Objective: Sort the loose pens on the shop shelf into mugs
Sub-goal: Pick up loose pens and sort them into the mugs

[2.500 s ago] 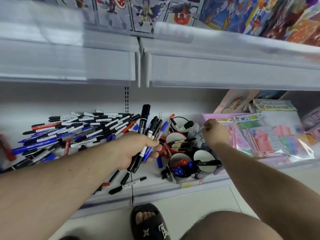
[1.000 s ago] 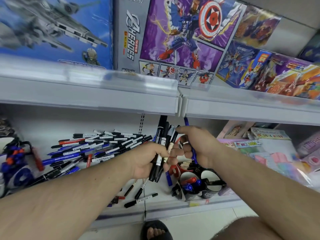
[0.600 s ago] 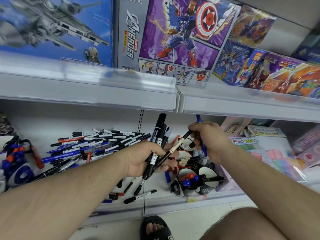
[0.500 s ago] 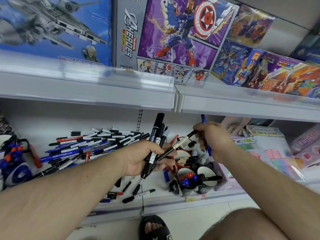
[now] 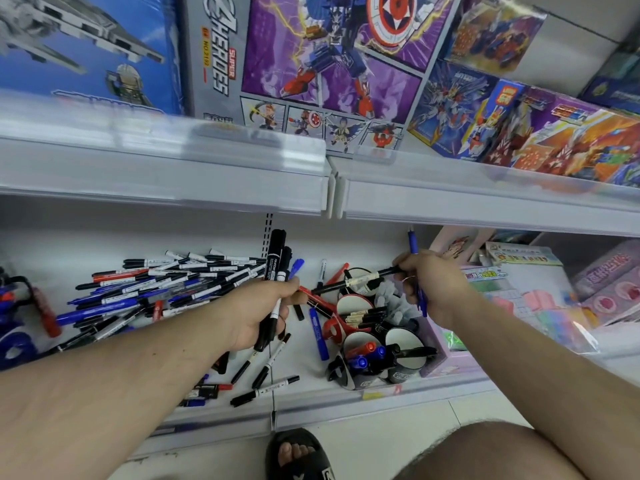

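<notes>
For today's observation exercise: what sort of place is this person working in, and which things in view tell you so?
Most likely a small toy and stationery shop: boxed building-toy sets stand on the upper shelf, loose marker pens are heaped below, and packaged stationery lies to the right.

Glossy plastic pens (image 5: 180, 285) lie on the smooth, matt white shelf (image 5: 346, 247); at 3 o'clock, glazed, shiny mugs (image 5: 403, 344).

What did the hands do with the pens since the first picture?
The right hand went to the left hand's bundle of black markers and drew out a slim black-and-white pen; it now also holds a blue pen. The loose pen pile and mugs stayed put.
</notes>
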{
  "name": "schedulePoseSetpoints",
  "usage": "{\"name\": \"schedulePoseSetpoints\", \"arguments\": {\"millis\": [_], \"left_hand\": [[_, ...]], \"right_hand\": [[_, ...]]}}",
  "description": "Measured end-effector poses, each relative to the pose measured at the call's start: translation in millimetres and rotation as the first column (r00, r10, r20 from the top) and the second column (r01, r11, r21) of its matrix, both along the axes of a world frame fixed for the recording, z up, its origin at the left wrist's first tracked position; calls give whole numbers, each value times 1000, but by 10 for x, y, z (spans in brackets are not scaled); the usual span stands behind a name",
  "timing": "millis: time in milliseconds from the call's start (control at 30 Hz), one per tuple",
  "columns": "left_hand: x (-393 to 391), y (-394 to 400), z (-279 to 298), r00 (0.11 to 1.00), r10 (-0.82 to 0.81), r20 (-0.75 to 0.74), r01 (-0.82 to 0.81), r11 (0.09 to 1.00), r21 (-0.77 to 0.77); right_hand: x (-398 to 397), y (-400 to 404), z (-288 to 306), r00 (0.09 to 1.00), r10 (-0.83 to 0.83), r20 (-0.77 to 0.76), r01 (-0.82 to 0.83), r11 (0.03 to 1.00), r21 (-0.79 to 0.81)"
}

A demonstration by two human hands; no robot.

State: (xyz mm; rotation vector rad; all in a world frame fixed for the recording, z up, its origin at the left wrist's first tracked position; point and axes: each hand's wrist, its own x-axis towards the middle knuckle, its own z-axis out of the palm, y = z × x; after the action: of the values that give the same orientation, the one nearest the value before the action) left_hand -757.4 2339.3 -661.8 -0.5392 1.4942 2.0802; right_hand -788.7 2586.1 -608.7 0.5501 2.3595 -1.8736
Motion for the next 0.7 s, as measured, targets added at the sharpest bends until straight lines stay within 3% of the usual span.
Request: {"name": "schedulePoseSetpoints", "arguments": {"millis": [133,467,533,600,700], "left_hand": [[-38,66,-5,1000,-4,16,3,1000,11],[93,315,130,926,-377,-24,377,926,-14],[118,355,123,957,-288,-2,288,956,46],[116,397,100,995,-85,48,76,985,158],[102,417,94,983,162,87,-180,944,278]], "right_hand": [[27,-35,-52,991,135,-5,-135,990,47],[-46,-199,-95,982,165,-95,-160,985,61],[-89,-288,-103,982,139,-126,-127,987,95],[-84,-354,-101,989,100,-109,-85,987,134],[59,-435,-132,974,226,8,-226,971,78]]}}
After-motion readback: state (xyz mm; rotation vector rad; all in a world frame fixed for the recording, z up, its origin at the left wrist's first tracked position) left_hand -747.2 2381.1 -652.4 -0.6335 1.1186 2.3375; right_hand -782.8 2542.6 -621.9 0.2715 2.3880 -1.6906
